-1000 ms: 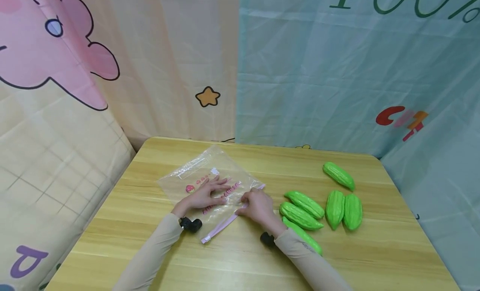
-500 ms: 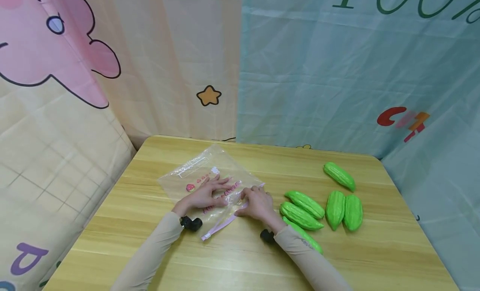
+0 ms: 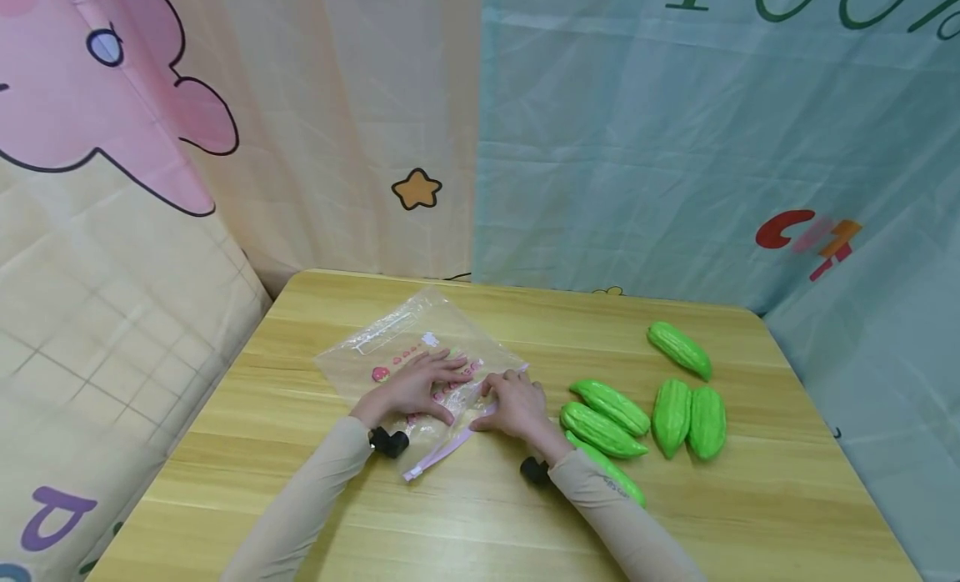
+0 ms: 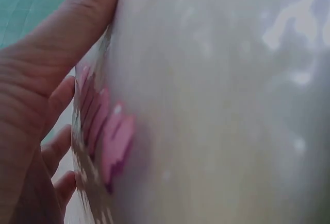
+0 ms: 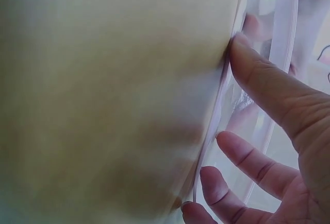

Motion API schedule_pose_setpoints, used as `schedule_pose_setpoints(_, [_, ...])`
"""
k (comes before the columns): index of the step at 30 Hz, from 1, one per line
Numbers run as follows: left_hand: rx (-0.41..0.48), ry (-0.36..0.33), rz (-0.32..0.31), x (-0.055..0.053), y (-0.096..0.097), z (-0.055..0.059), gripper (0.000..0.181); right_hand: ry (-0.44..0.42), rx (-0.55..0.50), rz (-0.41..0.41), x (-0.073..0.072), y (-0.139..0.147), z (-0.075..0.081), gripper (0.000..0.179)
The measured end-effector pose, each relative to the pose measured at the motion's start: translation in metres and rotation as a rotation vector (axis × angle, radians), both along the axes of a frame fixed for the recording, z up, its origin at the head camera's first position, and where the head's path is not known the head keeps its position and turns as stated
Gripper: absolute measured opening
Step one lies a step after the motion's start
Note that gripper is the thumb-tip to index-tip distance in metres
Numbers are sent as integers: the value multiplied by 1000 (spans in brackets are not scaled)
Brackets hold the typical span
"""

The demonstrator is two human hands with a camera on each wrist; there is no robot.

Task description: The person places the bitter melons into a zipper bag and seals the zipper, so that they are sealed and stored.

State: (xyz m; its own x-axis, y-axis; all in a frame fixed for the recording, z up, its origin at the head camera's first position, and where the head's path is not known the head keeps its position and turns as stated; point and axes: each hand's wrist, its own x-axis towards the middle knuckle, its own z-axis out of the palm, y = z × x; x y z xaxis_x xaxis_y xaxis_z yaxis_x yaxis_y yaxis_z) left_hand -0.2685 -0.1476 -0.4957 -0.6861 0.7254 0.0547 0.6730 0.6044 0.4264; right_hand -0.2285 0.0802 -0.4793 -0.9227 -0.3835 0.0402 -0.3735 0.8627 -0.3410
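A clear zip bag (image 3: 405, 319) with pink printing and a lilac zip strip (image 3: 438, 455) lies flat on the table, its film wrinkled between the hands. My left hand (image 3: 415, 388) rests on the printed part, fingers spread. In the left wrist view its thumb (image 4: 77, 20) lies over the film. My right hand (image 3: 517, 405) touches the zip edge. Seen from the right wrist, the thumb (image 5: 270, 85) and the fingertips press along that edge with a gap between them. Several green bitter gourds (image 3: 602, 432) lie just right of this hand.
The wooden table (image 3: 450, 532) ends at a printed curtain (image 3: 360, 148) behind it. Two gourds (image 3: 707, 423) lie side by side farther right, and a single gourd (image 3: 679, 350) lies behind them. Black wrist cameras (image 3: 388, 442) sit on both wrists.
My left hand has slid slightly to the right, its thumb lower and nearer the right hand. The film between the hands is more wrinkled. The right hand has barely moved.
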Motion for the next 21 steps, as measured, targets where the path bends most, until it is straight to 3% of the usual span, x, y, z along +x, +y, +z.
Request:
schedule_pose_setpoints(9, [27, 32, 24, -4, 0, 0, 70, 5, -3, -6, 0, 0, 3, 52])
schedule_pose_setpoints(15, [48, 17, 52, -4, 1, 1, 63, 5, -13, -5, 1, 0, 3, 52])
schedule_pose_setpoints(21, [82, -10, 100, -4, 2, 1, 40, 18, -25, -13, 2, 0, 2, 52])
